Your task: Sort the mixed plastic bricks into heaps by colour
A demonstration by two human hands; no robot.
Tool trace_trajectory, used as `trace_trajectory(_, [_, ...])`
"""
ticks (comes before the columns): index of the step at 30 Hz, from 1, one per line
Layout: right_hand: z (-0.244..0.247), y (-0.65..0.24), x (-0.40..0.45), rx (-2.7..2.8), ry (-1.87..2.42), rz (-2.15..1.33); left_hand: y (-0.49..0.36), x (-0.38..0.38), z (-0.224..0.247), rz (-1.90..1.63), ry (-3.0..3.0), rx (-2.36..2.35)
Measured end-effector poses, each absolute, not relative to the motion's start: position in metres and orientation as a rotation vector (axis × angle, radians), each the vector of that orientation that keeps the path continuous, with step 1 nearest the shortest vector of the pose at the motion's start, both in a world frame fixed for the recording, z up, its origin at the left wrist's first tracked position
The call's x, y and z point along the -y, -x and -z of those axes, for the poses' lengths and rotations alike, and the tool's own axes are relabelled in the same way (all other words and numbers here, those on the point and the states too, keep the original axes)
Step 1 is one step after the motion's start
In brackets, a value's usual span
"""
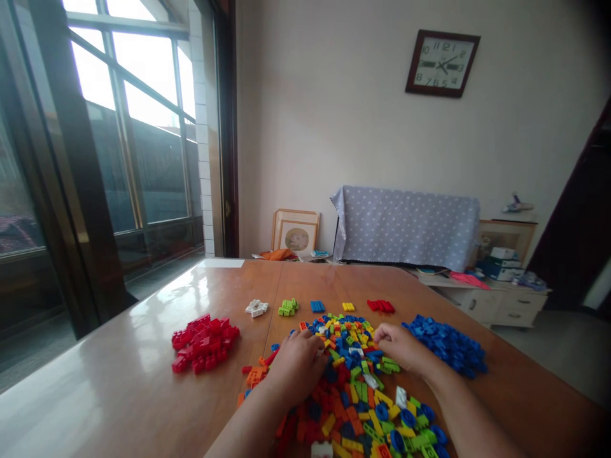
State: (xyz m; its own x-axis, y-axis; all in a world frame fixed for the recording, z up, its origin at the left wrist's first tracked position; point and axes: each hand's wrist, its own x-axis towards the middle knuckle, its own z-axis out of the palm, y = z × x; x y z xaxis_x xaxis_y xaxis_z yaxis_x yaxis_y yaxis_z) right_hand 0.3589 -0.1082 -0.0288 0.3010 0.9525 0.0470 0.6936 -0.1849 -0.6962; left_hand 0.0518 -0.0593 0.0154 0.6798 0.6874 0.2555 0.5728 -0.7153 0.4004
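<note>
From the head view, both hands, left [301, 361] and right [400, 345], reach into the mixed bricks [358, 407] at the table's [143, 381] near edge, fingers curled; whether either grips a brick cannot be told. Red bricks [205, 343] lie left, blue bricks [446, 343] right.

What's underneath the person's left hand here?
Loose bricks in mixed colours show on both sides of the left hand. Whatever lies directly under its palm and curled fingers is covered, so I can't tell.
</note>
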Motion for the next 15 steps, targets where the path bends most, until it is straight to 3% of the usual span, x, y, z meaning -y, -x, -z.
trace_trajectory(15, [0.033, -0.372, 0.111, 1.678, 2.116, -0.403, -0.052, 0.056, -0.011, -0.577, -2.596, -1.049])
